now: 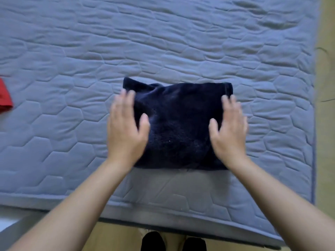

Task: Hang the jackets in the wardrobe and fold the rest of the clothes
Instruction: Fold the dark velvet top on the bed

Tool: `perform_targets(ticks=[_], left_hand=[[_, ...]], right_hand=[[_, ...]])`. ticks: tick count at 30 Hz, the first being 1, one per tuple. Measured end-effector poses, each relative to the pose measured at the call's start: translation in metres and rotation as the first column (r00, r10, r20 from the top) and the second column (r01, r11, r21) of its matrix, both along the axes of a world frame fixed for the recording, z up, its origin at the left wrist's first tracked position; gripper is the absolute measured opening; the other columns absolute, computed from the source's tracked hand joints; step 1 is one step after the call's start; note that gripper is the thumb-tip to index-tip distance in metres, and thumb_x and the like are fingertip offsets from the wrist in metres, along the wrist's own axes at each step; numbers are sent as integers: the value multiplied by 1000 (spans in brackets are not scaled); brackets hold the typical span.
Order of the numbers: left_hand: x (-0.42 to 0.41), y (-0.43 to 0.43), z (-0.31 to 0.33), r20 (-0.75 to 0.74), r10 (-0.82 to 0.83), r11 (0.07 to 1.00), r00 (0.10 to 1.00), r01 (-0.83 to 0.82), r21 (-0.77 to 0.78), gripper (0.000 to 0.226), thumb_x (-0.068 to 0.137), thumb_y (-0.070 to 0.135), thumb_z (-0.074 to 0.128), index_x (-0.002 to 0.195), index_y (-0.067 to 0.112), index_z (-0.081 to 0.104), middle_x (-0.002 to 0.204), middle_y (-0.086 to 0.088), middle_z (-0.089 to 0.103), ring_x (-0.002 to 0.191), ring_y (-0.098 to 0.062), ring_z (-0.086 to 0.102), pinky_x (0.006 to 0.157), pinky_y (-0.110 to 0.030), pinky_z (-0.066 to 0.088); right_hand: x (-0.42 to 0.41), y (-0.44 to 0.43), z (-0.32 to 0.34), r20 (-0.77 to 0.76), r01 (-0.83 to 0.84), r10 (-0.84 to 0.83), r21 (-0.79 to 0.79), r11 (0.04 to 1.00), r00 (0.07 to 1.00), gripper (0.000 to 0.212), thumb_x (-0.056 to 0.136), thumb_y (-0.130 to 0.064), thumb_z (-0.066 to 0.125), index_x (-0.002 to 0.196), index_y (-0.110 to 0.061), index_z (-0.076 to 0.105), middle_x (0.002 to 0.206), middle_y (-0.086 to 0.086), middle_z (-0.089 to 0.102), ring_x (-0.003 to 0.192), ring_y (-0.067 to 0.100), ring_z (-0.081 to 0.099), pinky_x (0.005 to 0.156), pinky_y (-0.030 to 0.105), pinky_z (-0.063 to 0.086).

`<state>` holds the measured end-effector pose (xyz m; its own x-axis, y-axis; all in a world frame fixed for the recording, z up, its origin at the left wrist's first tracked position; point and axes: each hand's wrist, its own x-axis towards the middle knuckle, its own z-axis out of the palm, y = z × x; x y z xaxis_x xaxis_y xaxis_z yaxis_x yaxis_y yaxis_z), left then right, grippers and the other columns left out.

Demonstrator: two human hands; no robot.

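- Apparently at the folding step, head view: dark navy garment (179, 124) lying as a compact, roughly square bundle on the grey quilted mattress (163, 42), close to its near edge.
- Left hand (125, 127) flat and wide, fingers straight, overlapping the bundle's left edge; holding nothing.
- Right hand (228, 127) likewise flat and wide, fingers straight, at the bundle's right edge; gripping nothing.
- Pressing on the cloth or hovering just above it: impossible to tell through the motion blur.
- Looks like the final squaring or smoothing of this piece. Next move probably calls for even pressure from both sides, or for sliding under to lift the bundle without letting its layers slip.
- Appears thick and fuzzy, fleece-like; far edge bunched, with a corner poking out at upper left, near edge straight.
- Red cloth (4, 96) at the picture's left edge, well apart and mostly cut off; possibly another piece to fold.
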<state>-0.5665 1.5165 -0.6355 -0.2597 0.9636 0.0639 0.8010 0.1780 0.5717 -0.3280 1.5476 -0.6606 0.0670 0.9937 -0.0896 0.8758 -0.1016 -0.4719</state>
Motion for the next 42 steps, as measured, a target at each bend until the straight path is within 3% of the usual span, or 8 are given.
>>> perform_targets(ticks=[3,9,19,23,27,33,38,42], left_hand=[[24,0,-14,-255,-311,949,916,287,-127,63,90,41,39,150,24,29,160,-6,17,148,-25,12,116,-54,8],[14,41,-101,-339,-331,878,881,156,-453,67,92,59,30,151,39,7,161,-7,-9,147,-30,-8,116,-58,3],[17,52,-108,-348,-36,901,937,-121,-417,68,96,52,26,154,23,5,160,-18,-3,146,-38,0,116,-58,9],[15,27,-101,-466,-494,868,734,441,-226,69,89,49,36,151,23,24,160,-12,13,147,-33,11,115,-59,9],[8,24,-118,-358,-266,900,895,98,-425,75,87,62,25,153,31,5,161,-10,-3,147,-36,1,113,-60,12],[14,32,-102,-291,-6,835,957,-155,-527,77,93,62,23,153,21,0,161,-12,-3,144,-42,4,115,-58,14],[26,32,-64,-437,-354,935,827,331,-129,68,91,51,27,153,23,18,161,-8,10,147,-33,8,114,-60,9],[38,45,-74,-452,-380,923,807,297,-246,66,92,54,22,153,31,12,161,-5,3,148,-34,-1,113,-65,4]], right_hand=[[-37,-8,-6,73,-318,316,9,948,946,62,91,-41,37,151,-28,24,160,-2,13,148,23,7,114,56,4],[-54,13,-86,305,-365,406,-184,913,862,62,92,-56,23,151,-39,10,161,-4,0,148,25,-3,113,64,-1],[-56,22,-100,317,-356,401,-193,914,859,64,91,-55,23,151,-38,8,162,-3,-3,148,24,-5,112,63,-3],[-44,27,-88,355,-413,445,-165,895,822,61,91,-54,22,150,-40,14,161,-6,5,148,21,0,112,64,-2],[-22,28,-96,434,-319,361,-168,933,825,60,93,-52,27,150,-41,11,161,-6,2,148,21,-2,113,64,1],[1,13,-86,415,43,78,-273,961,906,65,96,-52,23,152,-32,-3,161,-2,-8,148,25,-4,115,60,4],[-4,22,-53,359,-94,153,-178,979,920,63,98,-45,28,152,-30,-2,161,-2,-8,148,23,-8,115,60,2],[-31,33,-62,292,-284,303,-108,953,907,62,97,-45,28,151,-36,0,161,-7,-8,148,20,-10,116,58,-2]])
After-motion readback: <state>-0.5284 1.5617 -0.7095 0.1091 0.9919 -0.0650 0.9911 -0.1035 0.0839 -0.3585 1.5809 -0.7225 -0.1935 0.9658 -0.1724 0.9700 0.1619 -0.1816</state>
